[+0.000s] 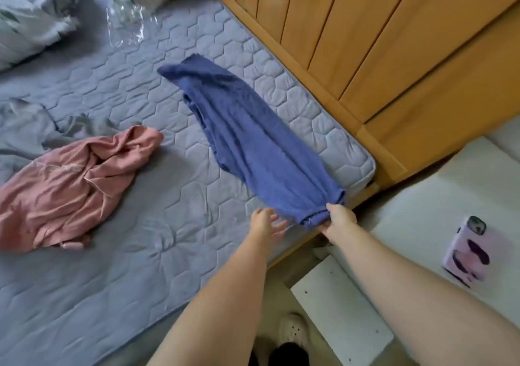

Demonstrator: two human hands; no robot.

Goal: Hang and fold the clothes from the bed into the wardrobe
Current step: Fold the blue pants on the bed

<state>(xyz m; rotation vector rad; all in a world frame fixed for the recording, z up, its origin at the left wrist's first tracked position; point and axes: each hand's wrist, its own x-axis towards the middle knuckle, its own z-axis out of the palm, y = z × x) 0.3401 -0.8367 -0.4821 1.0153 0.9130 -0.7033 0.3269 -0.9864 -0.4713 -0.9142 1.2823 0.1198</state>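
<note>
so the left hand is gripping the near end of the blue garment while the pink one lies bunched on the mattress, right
Not quite: the head view shows the right hand gripping the near end of the blue garment. The left hand is open beside it, fingers spread, holding nothing. The pink garment does lie bunched on the mattress.

Evenly lit by soft daylight; faint shadows beside the pink garment (70, 185). Motion-blurred throughout, bowed and stretched toward edges far from it.
</note>
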